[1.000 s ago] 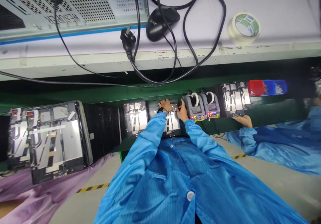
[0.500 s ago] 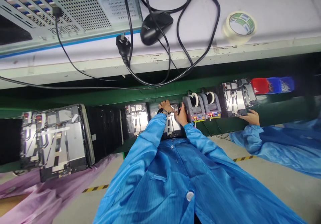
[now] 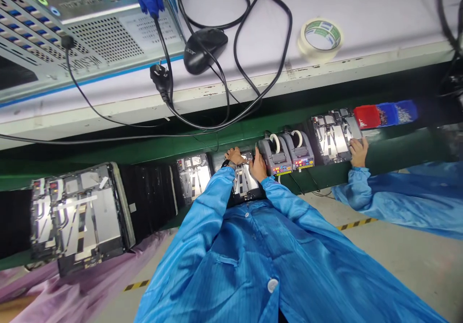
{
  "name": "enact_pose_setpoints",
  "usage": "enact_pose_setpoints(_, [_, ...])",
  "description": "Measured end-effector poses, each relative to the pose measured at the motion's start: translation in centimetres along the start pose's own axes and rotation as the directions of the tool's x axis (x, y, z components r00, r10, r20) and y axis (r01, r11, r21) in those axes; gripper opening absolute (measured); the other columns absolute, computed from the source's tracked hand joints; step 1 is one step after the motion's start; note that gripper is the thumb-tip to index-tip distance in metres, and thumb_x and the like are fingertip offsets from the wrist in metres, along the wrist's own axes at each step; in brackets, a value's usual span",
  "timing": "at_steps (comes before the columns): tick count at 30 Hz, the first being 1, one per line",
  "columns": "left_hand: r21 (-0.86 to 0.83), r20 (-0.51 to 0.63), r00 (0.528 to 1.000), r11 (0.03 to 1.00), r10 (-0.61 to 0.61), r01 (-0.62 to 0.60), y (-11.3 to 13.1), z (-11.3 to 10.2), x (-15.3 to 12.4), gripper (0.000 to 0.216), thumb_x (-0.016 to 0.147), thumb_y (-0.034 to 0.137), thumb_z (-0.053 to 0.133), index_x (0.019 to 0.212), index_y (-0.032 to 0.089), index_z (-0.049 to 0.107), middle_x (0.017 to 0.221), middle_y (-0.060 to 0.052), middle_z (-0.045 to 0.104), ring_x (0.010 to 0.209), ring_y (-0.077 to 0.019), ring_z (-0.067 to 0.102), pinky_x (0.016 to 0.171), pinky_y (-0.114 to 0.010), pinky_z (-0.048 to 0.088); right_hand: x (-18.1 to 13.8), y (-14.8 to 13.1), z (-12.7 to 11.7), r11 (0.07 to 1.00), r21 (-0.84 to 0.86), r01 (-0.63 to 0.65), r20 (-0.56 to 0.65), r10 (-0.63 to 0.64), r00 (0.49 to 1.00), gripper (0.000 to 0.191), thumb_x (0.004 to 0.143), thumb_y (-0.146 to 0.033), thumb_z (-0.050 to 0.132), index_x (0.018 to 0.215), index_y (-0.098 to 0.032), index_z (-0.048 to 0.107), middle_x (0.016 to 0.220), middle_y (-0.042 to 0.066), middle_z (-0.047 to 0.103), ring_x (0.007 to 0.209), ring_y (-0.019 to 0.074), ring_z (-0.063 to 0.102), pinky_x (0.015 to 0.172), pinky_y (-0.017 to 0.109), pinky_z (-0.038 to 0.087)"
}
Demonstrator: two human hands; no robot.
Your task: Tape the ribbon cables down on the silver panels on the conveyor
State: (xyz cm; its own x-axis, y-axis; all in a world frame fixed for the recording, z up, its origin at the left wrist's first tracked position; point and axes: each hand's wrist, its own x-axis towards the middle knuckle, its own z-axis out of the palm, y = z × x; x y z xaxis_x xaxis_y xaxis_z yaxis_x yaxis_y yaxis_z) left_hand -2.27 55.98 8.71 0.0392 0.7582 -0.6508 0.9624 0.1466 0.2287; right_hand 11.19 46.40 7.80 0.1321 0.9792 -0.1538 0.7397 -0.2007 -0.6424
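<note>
In front of my body lies an opened tablet-like device [image 3: 243,183] with silver battery plates and black flex strips. My left hand [image 3: 235,155], a watch at its wrist, rests flat over the device's upper part with its fingers spread. At the device's upper right edge is my right hand [image 3: 258,167], forefinger stretched upward and thumb over the plates; no held object shows in it. Both hands partly hide the device. Just left of it lies a second opened device [image 3: 194,177]. Two grey tape dispensers [image 3: 275,156] with lit displays stand right beside my right hand.
Opened devices [image 3: 90,212] are stacked at the left. A co-worker's hand [image 3: 358,152] touches another device [image 3: 331,140] at the right, near red and blue bins [image 3: 367,116]. On the shelf are a computer case [image 3: 108,38], mouse [image 3: 204,50], cables and tape roll [image 3: 320,39].
The view has shifted slightly. My hands stay on the device, with my right hand turned a little and its forefinger pointing up. The co-worker's hand has moved up along the right device's edge.
</note>
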Motion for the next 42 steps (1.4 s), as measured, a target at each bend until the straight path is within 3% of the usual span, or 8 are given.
enact_pose_setpoints(5, [-0.172, -0.144, 0.986, 0.979, 0.084, -0.108, -2.5, -1.7, -1.6, 0.055, 0.087, 0.042, 0.073, 0.137, 0.031, 0.053, 0.143, -0.008, 0.057, 0.139, -0.0258, 0.050, 0.115, -0.039, 0.039, -1.1, -0.5, -0.8, 0.996, 0.085, 0.018, -0.096, -0.010, 0.995, 0.052, 0.099, -0.031, 0.043, 0.149, -0.016, 0.043, 0.123, 0.016, 0.064, 0.113, 0.0283, 0.061, 0.106, 0.046, 0.049])
enact_pose_setpoints(8, [-0.300, -0.305, 0.952, 0.952, -0.031, -0.065, -5.8, -1.6, -3.0, 0.045, 0.096, 0.028, 0.058, 0.140, 0.034, 0.052, 0.142, -0.006, 0.059, 0.137, -0.0220, 0.052, 0.117, -0.038, 0.040, -1.8, -0.9, -0.6, 0.990, 0.144, -0.012, -0.073, 0.022, 0.997, 0.041, 0.098, -0.030, 0.047, 0.136, -0.018, 0.053, 0.111, 0.012, 0.066, 0.102, 0.0254, 0.063, 0.100, 0.042, 0.052])
enact_pose_setpoints(11, [-0.495, -0.377, 0.918, 0.864, -0.119, -0.091, -8.8, 1.0, -5.0, 0.042, 0.093, 0.016, 0.058, 0.133, 0.028, 0.057, 0.137, -0.008, 0.060, 0.130, -0.0226, 0.057, 0.117, -0.040, 0.043, -2.1, -1.4, 0.5, 0.983, 0.173, 0.063, -0.018, -0.061, 0.998, 0.044, 0.091, -0.026, 0.057, 0.135, -0.018, 0.054, 0.108, 0.011, 0.066, 0.100, 0.0259, 0.062, 0.099, 0.042, 0.051])
enact_pose_setpoints(14, [-0.684, -0.436, 0.883, 0.703, -0.176, -0.197, -10.2, 5.1, -6.9, 0.038, 0.087, 0.009, 0.064, 0.123, 0.021, 0.060, 0.126, -0.012, 0.063, 0.120, -0.0257, 0.063, 0.112, -0.045, 0.047, -2.0, -2.1, 2.5, 0.962, 0.202, 0.185, 0.054, -0.200, 0.978, 0.055, 0.085, -0.021, 0.063, 0.139, -0.020, 0.054, 0.107, 0.010, 0.067, 0.099, 0.0267, 0.061, 0.097, 0.042, 0.051])
enact_pose_setpoints(19, [-0.808, -0.420, 0.873, 0.539, -0.249, -0.236, -10.1, 9.6, -8.1, 0.034, 0.088, 0.011, 0.067, 0.120, 0.021, 0.060, 0.124, -0.012, 0.066, 0.112, -0.0231, 0.066, 0.106, -0.043, 0.050, -0.7, -3.4, 5.4, 0.941, 0.242, 0.237, 0.131, -0.274, 0.953, 0.054, 0.089, -0.017, 0.053, 0.142, -0.021, 0.053, 0.094, 0.004, 0.065, 0.086, 0.0228, 0.061, 0.086, 0.035, 0.050])
enact_pose_setpoints(30, [-0.936, -0.287, 0.917, 0.287, -0.277, -0.206, -9.5, 10.5, -5.7, 0.017, 0.093, 0.032, 0.070, 0.102, 0.020, 0.062, 0.108, -0.010, 0.070, 0.104, -0.0215, 0.067, 0.100, -0.039, 0.051, 1.7, -4.2, 6.0, 0.941, 0.220, 0.257, 0.214, -0.304, 0.928, 0.062, 0.086, -0.011, 0.048, 0.147, -0.021, 0.051, 0.092, 0.004, 0.063, 0.084, 0.0215, 0.057, 0.085, 0.032, 0.047])
enact_pose_setpoints(38, [-0.948, -0.275, 0.915, 0.242, -0.297, -0.207, -9.7, 11.4, -5.1, 0.028, 0.091, 0.047, 0.070, 0.101, 0.021, 0.063, 0.104, -0.008, 0.070, 0.101, -0.0206, 0.066, 0.098, -0.037, 0.050, 1.7, -4.5, 6.1, 0.937, 0.197, 0.290, 0.221, -0.330, 0.918, 0.060, 0.088, -0.010, 0.046, 0.147, -0.022, 0.052, 0.100, 0.006, 0.065, 0.092, 0.0224, 0.060, 0.090, 0.035, 0.050])
enact_pose_setpoints(42, [-0.941, -0.286, 0.896, 0.276, -0.340, -0.195, -9.2, 11.3, -5.1, 0.027, 0.090, 0.046, 0.070, 0.098, 0.021, 0.062, 0.101, -0.008, 0.069, 0.097, -0.0212, 0.066, 0.097, -0.038, 0.050, 1.4, -5.3, 5.3, 0.920, 0.143, 0.366, 0.186, -0.388, 0.903, 0.065, 0.089, -0.009, 0.044, 0.152, -0.023, 0.048, 0.119, 0.011, 0.062, 0.108, 0.0250, 0.060, 0.097, 0.039, 0.052])
